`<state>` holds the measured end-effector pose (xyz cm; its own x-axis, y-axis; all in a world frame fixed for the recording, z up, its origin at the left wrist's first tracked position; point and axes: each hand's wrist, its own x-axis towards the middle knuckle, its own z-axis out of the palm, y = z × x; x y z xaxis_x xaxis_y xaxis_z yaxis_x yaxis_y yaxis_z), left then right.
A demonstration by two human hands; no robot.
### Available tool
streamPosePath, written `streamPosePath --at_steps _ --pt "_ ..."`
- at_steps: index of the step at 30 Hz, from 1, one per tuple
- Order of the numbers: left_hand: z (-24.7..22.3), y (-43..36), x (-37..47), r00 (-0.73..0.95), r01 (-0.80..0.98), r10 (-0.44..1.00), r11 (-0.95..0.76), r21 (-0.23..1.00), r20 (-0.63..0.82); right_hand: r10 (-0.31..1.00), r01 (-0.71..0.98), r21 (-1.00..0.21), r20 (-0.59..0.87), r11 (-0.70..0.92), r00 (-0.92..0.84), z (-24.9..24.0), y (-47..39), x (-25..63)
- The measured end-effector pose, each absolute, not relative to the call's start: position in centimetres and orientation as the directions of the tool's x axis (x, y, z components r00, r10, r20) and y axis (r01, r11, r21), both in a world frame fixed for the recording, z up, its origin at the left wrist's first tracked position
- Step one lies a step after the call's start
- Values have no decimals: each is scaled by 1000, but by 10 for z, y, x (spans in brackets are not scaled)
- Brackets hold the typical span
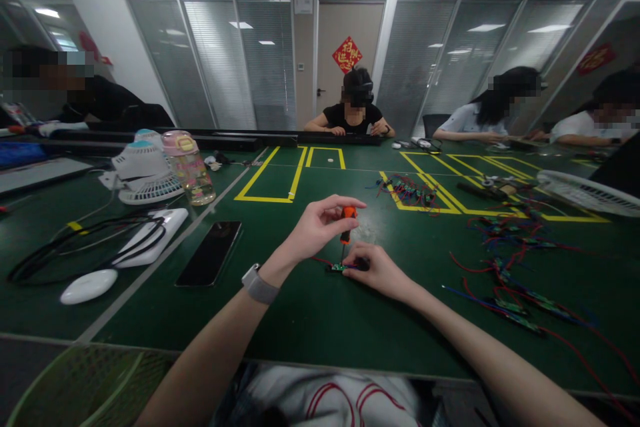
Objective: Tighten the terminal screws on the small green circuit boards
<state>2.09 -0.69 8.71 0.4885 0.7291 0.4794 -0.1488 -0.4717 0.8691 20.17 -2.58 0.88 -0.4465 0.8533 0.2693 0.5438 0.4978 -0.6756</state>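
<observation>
My left hand, with a grey watch on the wrist, is closed round the orange and black handle of a screwdriver. The screwdriver stands upright, its tip down at a small green circuit board on the green table. My right hand pinches the board's right end, where a blue wire shows; a dark part lies by its fingers. A red wire leaves the board on the left. What exactly the right fingertips grip is partly hidden.
Wired boards lie at the right, with another bunch farther back. A phone, white mouse, cables, bottle and fan are at the left. A green basket is at the lower left. Several people sit around the table.
</observation>
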Motion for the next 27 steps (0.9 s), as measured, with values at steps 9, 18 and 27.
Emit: streamPosePath --at_steps 9,18,27 --pt "93 -8 13 572 -153 687 -446 882 448 848 537 -676 272 506 -456 10 -26 202" --pt "94 -6 10 551 -98 676 -529 843 488 847 526 -684 275 506 -455 9 -26 202" --pt "91 -13 18 481 34 668 -662 749 568 846 543 -666 279 511 -454 9 -26 203"
